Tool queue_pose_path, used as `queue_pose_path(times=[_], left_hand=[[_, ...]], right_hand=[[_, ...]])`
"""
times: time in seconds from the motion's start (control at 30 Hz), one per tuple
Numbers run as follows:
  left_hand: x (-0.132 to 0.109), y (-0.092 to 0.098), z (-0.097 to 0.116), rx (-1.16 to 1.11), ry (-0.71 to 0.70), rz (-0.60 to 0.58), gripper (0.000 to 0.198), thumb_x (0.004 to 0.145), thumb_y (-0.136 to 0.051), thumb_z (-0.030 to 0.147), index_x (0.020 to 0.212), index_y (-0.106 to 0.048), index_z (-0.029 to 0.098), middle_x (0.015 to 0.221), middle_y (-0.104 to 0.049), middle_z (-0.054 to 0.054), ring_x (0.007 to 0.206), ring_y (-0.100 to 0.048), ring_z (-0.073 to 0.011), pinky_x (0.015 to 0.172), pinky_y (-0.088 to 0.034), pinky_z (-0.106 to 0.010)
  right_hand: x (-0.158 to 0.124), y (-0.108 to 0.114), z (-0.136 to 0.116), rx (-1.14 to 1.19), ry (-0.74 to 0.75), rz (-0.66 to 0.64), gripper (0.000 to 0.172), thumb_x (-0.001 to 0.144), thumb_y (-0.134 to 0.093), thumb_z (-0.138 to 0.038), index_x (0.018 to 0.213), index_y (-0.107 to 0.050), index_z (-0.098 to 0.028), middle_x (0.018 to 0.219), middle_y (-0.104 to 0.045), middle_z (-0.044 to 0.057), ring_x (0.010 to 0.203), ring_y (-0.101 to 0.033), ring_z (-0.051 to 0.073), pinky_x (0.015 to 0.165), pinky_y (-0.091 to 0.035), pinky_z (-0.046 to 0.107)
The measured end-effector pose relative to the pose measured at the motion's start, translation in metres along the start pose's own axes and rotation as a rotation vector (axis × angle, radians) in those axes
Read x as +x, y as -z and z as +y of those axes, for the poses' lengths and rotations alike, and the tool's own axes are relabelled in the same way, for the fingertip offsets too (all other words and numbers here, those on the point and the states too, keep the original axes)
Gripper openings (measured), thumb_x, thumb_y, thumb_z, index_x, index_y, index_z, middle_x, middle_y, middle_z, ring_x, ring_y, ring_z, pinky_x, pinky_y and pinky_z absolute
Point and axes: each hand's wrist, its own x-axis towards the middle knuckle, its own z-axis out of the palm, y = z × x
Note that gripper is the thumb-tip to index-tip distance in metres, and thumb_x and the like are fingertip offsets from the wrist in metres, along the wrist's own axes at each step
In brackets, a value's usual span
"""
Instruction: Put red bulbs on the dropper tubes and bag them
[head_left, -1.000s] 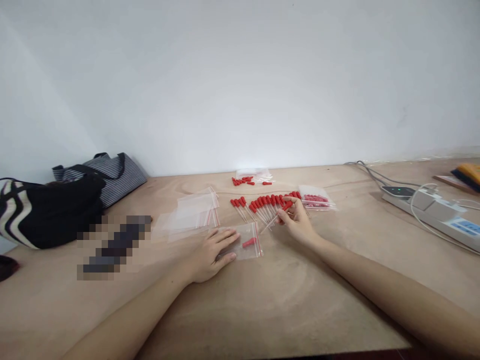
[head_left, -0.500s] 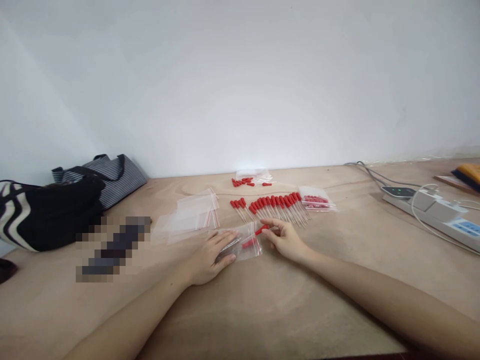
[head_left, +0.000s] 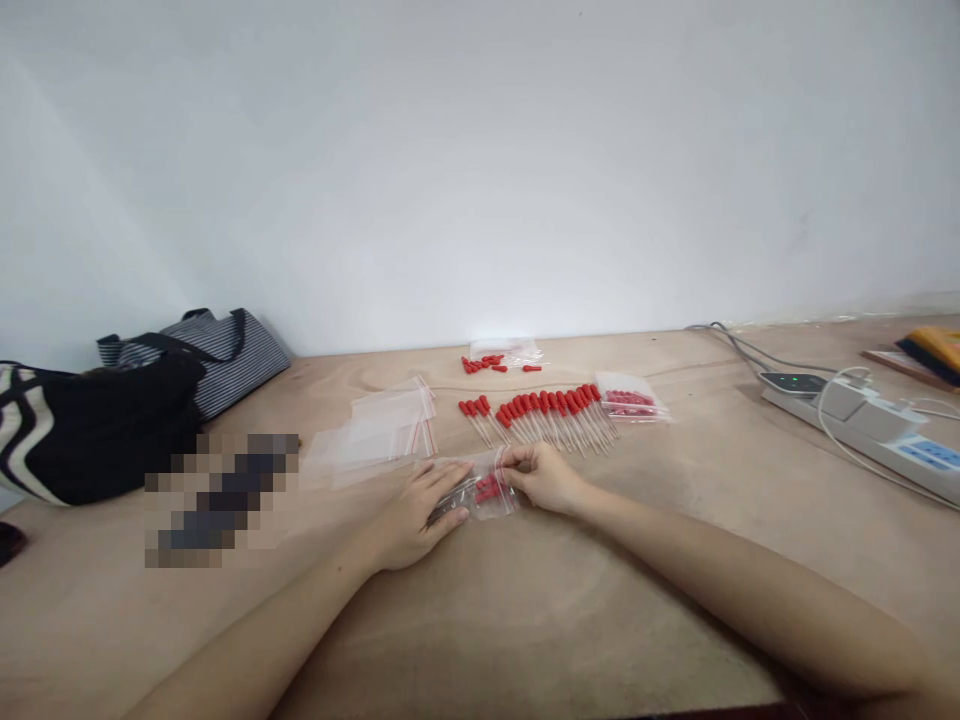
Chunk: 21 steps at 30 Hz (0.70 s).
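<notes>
A clear zip bag (head_left: 496,508) lies on the table with red-capped droppers (head_left: 487,489) inside, their thin tubes toward the left. My left hand (head_left: 424,515) rests on the bag's left part, fingers apart and lying flat. At the bag's right end my right hand (head_left: 541,478) pinches near the red-striped opening; its fingertips are closed, and what they hold is too small to make out. Just beyond, a row of red-capped droppers (head_left: 551,403) lies side by side, with a few more droppers (head_left: 475,408) to its left.
Flat zip bags (head_left: 382,430) lie left of centre. Loose red caps (head_left: 482,364) and a bag of red caps (head_left: 630,398) sit farther back. A striped bag (head_left: 240,365) and black bag (head_left: 112,430) stand left; a power strip (head_left: 885,430) lies right.
My right hand has moved left to the bag's opening, and the red cap it held outside now appears in the bag. My left hand has stayed on the bag.
</notes>
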Motion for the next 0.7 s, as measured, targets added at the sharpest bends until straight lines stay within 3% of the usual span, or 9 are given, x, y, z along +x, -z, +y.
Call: queue_pose_path(times=[0.1,0.23,0.3,0.37,0.53,0.7], left_hand=[[0.0,0.001,0.001,0.001,0.005,-0.011,0.05,0.087,-0.035,0.041,0.131,-0.029,0.018,0.134,-0.038,-0.007,0.124,-0.031,-0.0211,0.105,-0.022,-0.043],[0.0,0.002,0.002,0.005,0.031,-0.028,0.05,0.086,-0.035,0.042,0.131,-0.031,0.019,0.135,-0.036,-0.007,0.126,-0.029,-0.0224,0.105,-0.021,-0.045],[0.0,0.002,0.001,0.003,0.035,-0.029,0.05,0.086,-0.035,0.043,0.13,-0.033,0.019,0.135,-0.036,-0.007,0.126,-0.029,-0.023,0.105,-0.021,-0.045],[0.0,0.002,0.001,-0.004,0.025,-0.02,0.049,0.086,-0.035,0.043,0.129,-0.034,0.02,0.135,-0.036,-0.007,0.125,-0.03,-0.023,0.105,-0.021,-0.046],[0.0,0.0,-0.002,0.003,0.013,-0.023,0.048,0.087,-0.035,0.044,0.13,-0.034,0.022,0.136,-0.036,-0.007,0.125,-0.03,-0.0222,0.105,-0.02,-0.046],[-0.001,0.0,-0.002,0.013,0.02,-0.036,0.05,0.086,-0.034,0.045,0.129,-0.035,0.019,0.136,-0.036,-0.008,0.126,-0.028,-0.0222,0.105,-0.02,-0.045]], right_hand=[[0.0,0.003,-0.004,-0.14,0.051,-0.008,0.015,0.074,-0.049,-0.015,0.07,-0.064,-0.016,0.058,-0.06,-0.002,0.051,-0.052,0.007,0.052,-0.041,0.018],[0.012,0.027,-0.019,-0.387,-0.036,-0.196,0.018,0.074,-0.049,-0.018,0.066,-0.065,-0.016,0.051,-0.058,-0.004,0.042,-0.048,0.007,0.044,-0.037,0.017],[0.025,0.038,-0.027,-0.561,0.024,0.007,0.014,0.07,-0.054,-0.018,0.062,-0.065,-0.017,0.058,-0.061,-0.002,0.054,-0.054,0.008,0.052,-0.039,0.017],[0.04,0.041,-0.033,-0.63,0.016,0.127,0.013,0.072,-0.054,-0.023,0.068,-0.065,-0.017,0.067,-0.064,-0.001,0.064,-0.058,0.011,0.056,-0.04,0.018],[0.071,0.01,-0.037,-0.747,-0.04,0.223,0.015,0.073,-0.054,-0.03,0.078,-0.066,-0.022,0.084,-0.066,0.003,0.081,-0.06,0.018,0.067,-0.042,0.026],[0.092,-0.016,-0.035,-0.803,-0.142,0.26,0.02,0.071,-0.055,-0.027,0.085,-0.065,-0.016,0.094,-0.064,0.012,0.088,-0.059,0.025,0.071,-0.043,0.033]])
